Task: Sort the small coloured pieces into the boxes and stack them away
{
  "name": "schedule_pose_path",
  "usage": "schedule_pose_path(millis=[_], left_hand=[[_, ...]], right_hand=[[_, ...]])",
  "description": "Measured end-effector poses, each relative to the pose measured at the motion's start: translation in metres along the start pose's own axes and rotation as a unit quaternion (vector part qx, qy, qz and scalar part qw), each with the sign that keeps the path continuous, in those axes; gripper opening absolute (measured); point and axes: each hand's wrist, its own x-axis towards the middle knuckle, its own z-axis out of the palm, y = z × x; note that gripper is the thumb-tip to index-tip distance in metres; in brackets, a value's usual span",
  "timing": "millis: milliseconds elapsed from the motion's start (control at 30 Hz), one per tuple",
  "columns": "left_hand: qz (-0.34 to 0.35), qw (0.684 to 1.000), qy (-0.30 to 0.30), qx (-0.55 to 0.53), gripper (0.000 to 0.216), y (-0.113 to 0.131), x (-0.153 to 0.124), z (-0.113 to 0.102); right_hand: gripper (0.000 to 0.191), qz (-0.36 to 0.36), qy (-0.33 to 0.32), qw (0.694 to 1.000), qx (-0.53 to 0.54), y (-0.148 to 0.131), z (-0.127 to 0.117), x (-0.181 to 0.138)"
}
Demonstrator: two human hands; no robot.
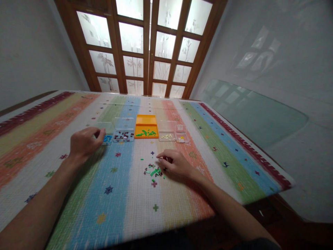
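Orange plastic gave me my landmark: the open box (146,120), with green pieces (146,133) in its near half. Just left of it stood a clear box (124,140) of dark brown pieces; farther left, blue pieces (107,139) lay in another. To its right I had a box of pale pieces (167,136), then a smaller container (181,129) with yellow and white bits. The loose pile (155,172), green mixed with dark brown, lay on the striped cloth (140,198) on the near side of the orange box, a stray green piece (142,159) between the two.

I had the left hand (87,142) well left of the orange box, curled beside the blue pieces; I couldn't tell whether it gripped anything. The right hand (175,163) was nearer me than the orange box and slightly right of it, at the pile's edge, thumb and forefinger bent toward each other; whether they pinched a piece was too small to tell.

I judged the step in hand to be picking through the pile. The next move, I reckoned, called for a light fingertip pinch on one piece, leaving its neighbours undisturbed.
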Motion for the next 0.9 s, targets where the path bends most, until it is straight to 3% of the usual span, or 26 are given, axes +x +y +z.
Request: schedule_pose_path(millis=[167,267,367,500,633,733,900], left_hand=[[0.163,0.981,0.024,-0.098,0.049,0.03,-0.015,0.004],[0.293,0.941,-0.01,-0.169,0.047,0.054,-0.029,0.012],[0.36,0.904,-0.048,-0.224,0.046,0.075,-0.043,0.022],[0.396,0.876,-0.103,-0.254,0.046,0.09,-0.058,0.034],[0.418,0.863,-0.144,-0.245,0.037,0.09,-0.067,0.044],[0.396,0.855,-0.172,-0.288,0.02,0.087,-0.069,0.047],[0.323,0.853,-0.193,-0.36,0.028,0.084,-0.063,0.034]], right_hand=[[0.018,-0.005,0.003,1.0,0.007,0.002,0.001,0.0],[0.019,-0.007,0.004,1.0,0.012,0.002,0.001,0.001],[0.018,-0.001,0.005,1.0,0.012,0.001,0.001,0.001],[0.017,-0.002,-0.001,1.0,0.002,0.0,0.0,0.001],[0.016,-0.007,-0.007,1.0,-0.014,0.001,-0.001,0.001],[0.017,-0.009,-0.014,1.0,-0.021,0.005,-0.002,0.001],[0.021,0.034,0.019,0.998,-0.042,0.013,-0.01,0.003]])
